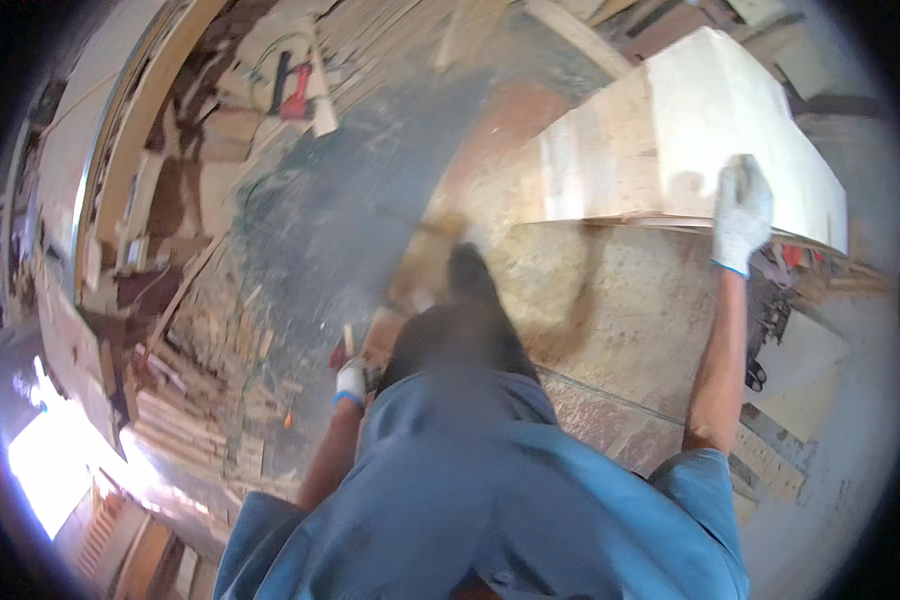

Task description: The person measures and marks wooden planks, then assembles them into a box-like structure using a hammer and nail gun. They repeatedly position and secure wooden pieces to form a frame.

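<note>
Dusty grey-brown floor stretches beside a large, angular, smooth pale wooden form at right, probably stiff, bulky, best held by its edges. The white-gloved right hand has fingers curled on its near edge; the white-gloved left hand's grip is unclear.

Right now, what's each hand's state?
Left hand: near something red; open or closed cannot be told.
Right hand: looks curled, over the pale wooden panel; grip cannot be told.

To my left I saw wooden strips heaped along the grey floor, and farther ahead a red-and-black tool beside a pale board.
</note>
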{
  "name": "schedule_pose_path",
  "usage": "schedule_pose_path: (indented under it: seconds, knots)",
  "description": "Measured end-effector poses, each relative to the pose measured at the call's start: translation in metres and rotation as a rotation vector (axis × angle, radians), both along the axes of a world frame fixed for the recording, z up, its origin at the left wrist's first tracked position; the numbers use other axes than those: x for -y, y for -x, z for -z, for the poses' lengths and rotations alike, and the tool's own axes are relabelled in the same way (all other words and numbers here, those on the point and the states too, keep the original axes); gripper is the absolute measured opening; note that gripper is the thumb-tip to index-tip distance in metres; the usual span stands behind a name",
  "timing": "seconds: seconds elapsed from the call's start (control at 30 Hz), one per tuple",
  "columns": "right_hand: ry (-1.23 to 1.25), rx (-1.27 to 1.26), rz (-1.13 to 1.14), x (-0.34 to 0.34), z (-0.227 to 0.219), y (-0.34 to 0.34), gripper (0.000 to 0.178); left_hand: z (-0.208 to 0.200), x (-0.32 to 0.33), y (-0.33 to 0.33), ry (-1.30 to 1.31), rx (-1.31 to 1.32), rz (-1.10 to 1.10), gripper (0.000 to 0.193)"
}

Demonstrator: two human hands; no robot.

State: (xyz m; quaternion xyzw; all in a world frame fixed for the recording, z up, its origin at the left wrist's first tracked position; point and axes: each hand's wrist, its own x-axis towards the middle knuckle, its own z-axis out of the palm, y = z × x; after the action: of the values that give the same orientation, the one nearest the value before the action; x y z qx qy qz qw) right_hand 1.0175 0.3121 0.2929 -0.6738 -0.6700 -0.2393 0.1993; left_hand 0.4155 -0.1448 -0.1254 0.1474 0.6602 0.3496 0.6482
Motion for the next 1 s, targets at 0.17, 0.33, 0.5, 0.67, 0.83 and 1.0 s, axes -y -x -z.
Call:
schedule_pose_path:
  seconds: [0.17, 0.33, 0.5, 0.67, 0.83, 1.0]
  knots:
    - [0.087, -0.096, 0.005, 0.002, -0.023, 0.019, 0.046, -0.064, -0.100, -0.012, 0.277, 0.212, -0.323, 0.010]
    - [0.322, -0.389, -0.022, -0.053, -0.064, 0.001, 0.048, -0.033, -0.122, 0.006, 0.088, 0.126, -0.187, 0.022]
    - [0.261, -0.187, 0.020, -0.148, -0.048, -0.063, 0.056, -0.054, -0.136, -0.024, 0.129, 0.119, -0.250, 0.017]
    - [0.238, -0.180, -0.191, -0.240, -0.028, -0.042, 0.056, -0.028, -0.074, -0.024, 0.466, 0.088, -0.466, 0.018]
    - [0.340, -0.147, -0.144, -0.270, -0.049, -0.050, 0.058, -0.029, -0.102, -0.065, 0.488, 0.067, -0.244, 0.018]
    - [0.416, -0.103, 0.017, -0.267, -0.046, -0.052, 0.057, -0.054, -0.163, -0.106, 0.257, 0.095, -0.118, 0.019]
